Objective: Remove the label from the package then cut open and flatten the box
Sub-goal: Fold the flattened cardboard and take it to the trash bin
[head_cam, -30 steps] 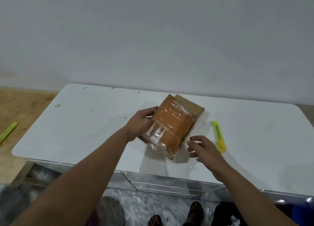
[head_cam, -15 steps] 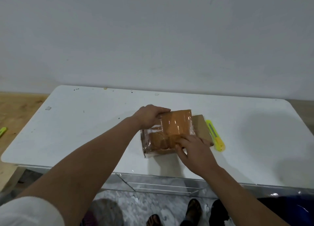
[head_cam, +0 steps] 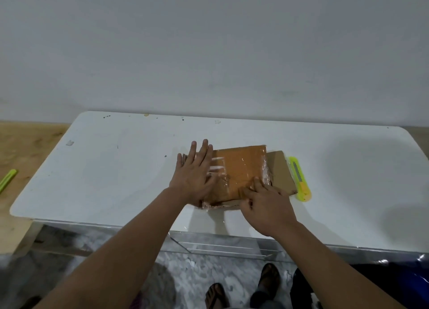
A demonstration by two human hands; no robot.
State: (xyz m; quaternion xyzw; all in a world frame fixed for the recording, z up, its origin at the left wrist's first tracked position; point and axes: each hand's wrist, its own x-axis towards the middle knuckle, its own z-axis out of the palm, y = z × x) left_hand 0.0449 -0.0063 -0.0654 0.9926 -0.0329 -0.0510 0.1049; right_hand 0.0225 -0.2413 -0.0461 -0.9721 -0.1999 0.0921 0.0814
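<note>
A brown cardboard box [head_cam: 239, 169], wrapped in shiny clear tape, lies flat near the front middle of the white table [head_cam: 111, 169]. One bare cardboard flap [head_cam: 281, 171] sticks out from its right side. My left hand [head_cam: 195, 174] presses flat on the box's left end, fingers spread. My right hand [head_cam: 264, 204] rests on the box's near right corner, its fingertips pinching at the tape there. A yellow utility knife [head_cam: 300, 178] lies on the table just right of the flap. I see no label on the upper face.
The table's back edge meets a plain white wall. A green strip-like object [head_cam: 8, 180] lies on the wooden surface at far left. Below the table's front edge are a marbled floor and sandalled feet [head_cam: 269, 278].
The box went from tilted up in my left hand to lying flat on the table. My left hand now presses on it with fingers spread, and my right hand has come onto its near corner.
</note>
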